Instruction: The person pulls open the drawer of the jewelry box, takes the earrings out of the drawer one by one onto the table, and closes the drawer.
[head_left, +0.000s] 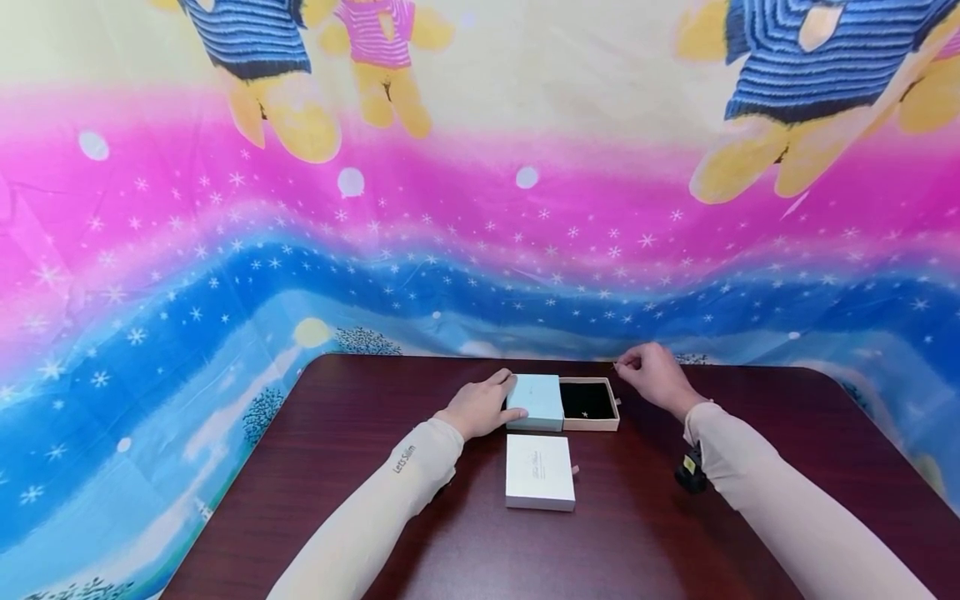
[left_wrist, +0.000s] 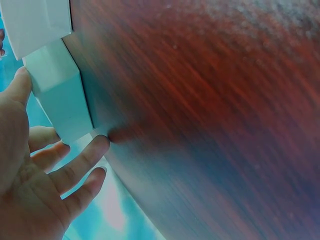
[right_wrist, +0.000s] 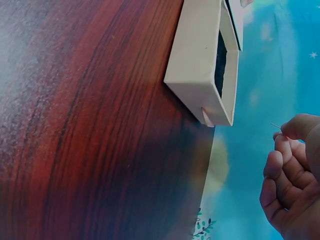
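Note:
A light blue box (head_left: 536, 402) lies near the table's far edge, its cream drawer (head_left: 617, 414) slid out to the right. Black padding (head_left: 587, 400) lines the drawer, with a tiny shiny piece (head_left: 585, 414) on it. My left hand (head_left: 480, 407) rests at the box's left side, thumb and fingers spread and touching it; the left wrist view shows the hand (left_wrist: 55, 165) against the box (left_wrist: 65, 100). Right of the drawer, my right hand (head_left: 654, 377) is raised; in the right wrist view its thumb and forefinger pinch a tiny thin metal pin (right_wrist: 276, 125).
A white box (head_left: 539, 472) with a small pink tab (head_left: 575, 471) lies on the dark red table (head_left: 450, 533), nearer me than the blue box. Behind the table hangs a patterned cloth (head_left: 465, 208).

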